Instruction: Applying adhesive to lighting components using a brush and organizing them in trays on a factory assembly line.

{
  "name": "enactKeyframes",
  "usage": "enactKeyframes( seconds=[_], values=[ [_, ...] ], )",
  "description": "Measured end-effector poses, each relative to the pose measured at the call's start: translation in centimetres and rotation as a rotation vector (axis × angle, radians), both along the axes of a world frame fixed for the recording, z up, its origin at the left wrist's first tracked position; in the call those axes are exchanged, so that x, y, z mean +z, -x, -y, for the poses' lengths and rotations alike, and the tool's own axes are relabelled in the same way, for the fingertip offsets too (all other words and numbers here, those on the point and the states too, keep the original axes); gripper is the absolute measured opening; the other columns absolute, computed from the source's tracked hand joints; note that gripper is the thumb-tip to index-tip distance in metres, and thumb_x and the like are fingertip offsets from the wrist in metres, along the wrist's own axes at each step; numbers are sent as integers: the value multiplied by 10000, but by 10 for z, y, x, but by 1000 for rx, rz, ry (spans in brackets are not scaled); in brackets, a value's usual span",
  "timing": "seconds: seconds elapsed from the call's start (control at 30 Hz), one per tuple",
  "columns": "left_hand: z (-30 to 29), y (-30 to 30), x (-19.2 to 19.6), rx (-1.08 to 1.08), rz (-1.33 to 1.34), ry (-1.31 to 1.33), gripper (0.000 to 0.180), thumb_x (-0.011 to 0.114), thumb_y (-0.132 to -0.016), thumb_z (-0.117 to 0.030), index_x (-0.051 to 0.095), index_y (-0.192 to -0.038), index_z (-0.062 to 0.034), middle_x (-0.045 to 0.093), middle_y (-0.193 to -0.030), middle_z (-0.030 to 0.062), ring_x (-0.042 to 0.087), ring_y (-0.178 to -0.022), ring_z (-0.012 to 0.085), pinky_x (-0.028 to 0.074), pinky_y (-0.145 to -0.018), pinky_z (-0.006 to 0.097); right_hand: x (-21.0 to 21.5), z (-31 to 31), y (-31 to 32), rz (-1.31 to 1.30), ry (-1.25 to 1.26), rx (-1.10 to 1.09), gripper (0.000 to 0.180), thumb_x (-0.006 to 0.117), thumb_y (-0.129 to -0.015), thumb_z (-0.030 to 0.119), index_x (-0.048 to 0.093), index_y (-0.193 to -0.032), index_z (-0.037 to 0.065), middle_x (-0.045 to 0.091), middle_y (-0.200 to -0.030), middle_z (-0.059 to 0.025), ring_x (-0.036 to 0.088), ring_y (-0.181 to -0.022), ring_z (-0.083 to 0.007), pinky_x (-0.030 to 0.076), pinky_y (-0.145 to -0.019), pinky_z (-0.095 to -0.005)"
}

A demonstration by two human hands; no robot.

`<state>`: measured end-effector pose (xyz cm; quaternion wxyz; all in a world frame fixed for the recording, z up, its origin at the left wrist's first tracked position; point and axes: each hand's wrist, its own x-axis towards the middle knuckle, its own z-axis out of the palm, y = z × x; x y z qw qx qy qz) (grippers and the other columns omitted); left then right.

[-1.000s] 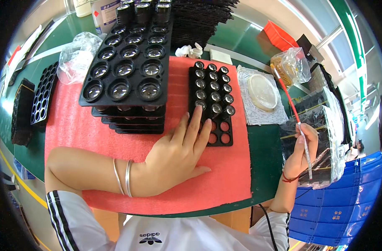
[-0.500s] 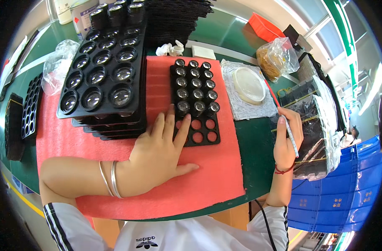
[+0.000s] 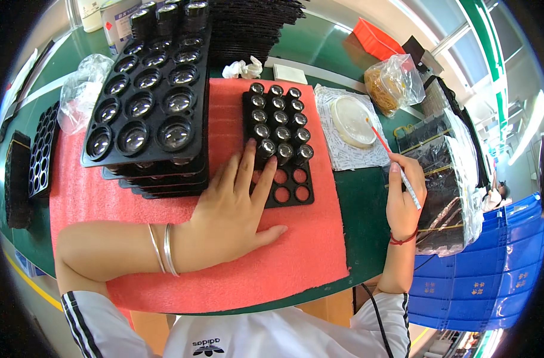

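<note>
The right hand (image 3: 405, 200) has its grip closed on a thin stick-like tool (image 3: 396, 164) with a red tip, pinched between thumb and fingers like a pen, its tip hovering at the edge of a shallow round white dish (image 3: 352, 121) on a patterned white cloth (image 3: 343, 156). The left hand (image 3: 233, 212) holds nothing: it lies flat and open on the red foam mat (image 3: 236, 280), fingers spread, the fingertips (image 3: 250, 145) pressing on the near part of a small black tray (image 3: 279, 143). That tray sits in the middle of the mat; its far rows hold small dark lens barrels, while the near holes stand empty and show red mat through them.

Just left of the hand rises a stack of larger black trays (image 3: 150, 107) carrying domed glass lenses, its top tray overhanging the ones below. A sideways nudge from the left wrist could plausibly shift that stack or slide the top tray. The barrels stand loose in their holes, so a jolt to the small tray could tip them, and the tool's tip could smear a lens if it strays.

Open room lies on the mat nearest the person, up to the worktop (image 3: 367, 209) edge. To the right, foil-wrapped packs (image 3: 445, 179) and a clear bag (image 3: 394, 83) crowd the right hand, leaving only a narrow green strip.
</note>
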<state>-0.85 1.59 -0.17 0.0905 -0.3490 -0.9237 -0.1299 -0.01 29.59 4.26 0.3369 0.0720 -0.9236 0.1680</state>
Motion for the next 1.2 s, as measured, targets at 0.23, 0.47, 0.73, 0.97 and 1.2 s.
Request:
enactKeyframes(
  seconds=[0.23, 0.47, 0.73, 0.97, 1.2],
  values=[
    [-3, -2, 0, -23, 214, -130, 845, 595, -779, -406, 179, -1350, 57, 116, -1324, 355, 198, -1239, 499, 246, -1029, 498, 0, 0, -2, 49, 23, 22, 119, 507, -858, 58, 592, -870, -25, 589, -820, -142, 553, -769, -267, 422, -728, -329],
    [-5, -11, 20, -250, 281, -488, 747, 619, -773, -261, 233, -1335, 45, 222, -1245, 312, 285, -1160, 461, 286, -989, 463, 0, -2, -2, 104, 185, 81, 233, 440, -907, 108, 585, -821, -53, 582, -789, -149, 557, -739, -250, 424, -711, -309],
    [-15, -10, 2, -250, 930, -1303, 309, 389, -911, -77, 303, -1201, -15, 371, -1142, 89, 393, -1039, 161, 339, -958, 325, 0, -2, -4, 122, 336, 46, 325, 382, -937, 155, 592, -797, -50, 584, -766, -97, 524, -694, -158, 417, -672, -263],
    [-13, 3, -5, -192, 1059, -1360, 147, 353, -925, -48, 319, -1068, -51, 390, -993, 55, 437, -899, 114, 394, -833, 284, -3, 2, -6, -17, 461, 99, 379, 338, -947, 196, 585, -816, -60, 582, -798, -114, 533, -760, -173, 408, -748, -286],
    [-16, 9, -3, -159, 1036, -1327, 444, 532, -857, -46, 291, -1230, -46, 449, -1019, 87, 524, -994, 156, 433, -852, 273, -5, -7, -8, -3, 1018, 484, 279, 397, -916, 219, 520, -815, -11, 528, -811, -117, 475, -761, -177, 381, -734, -308]
  ],
)
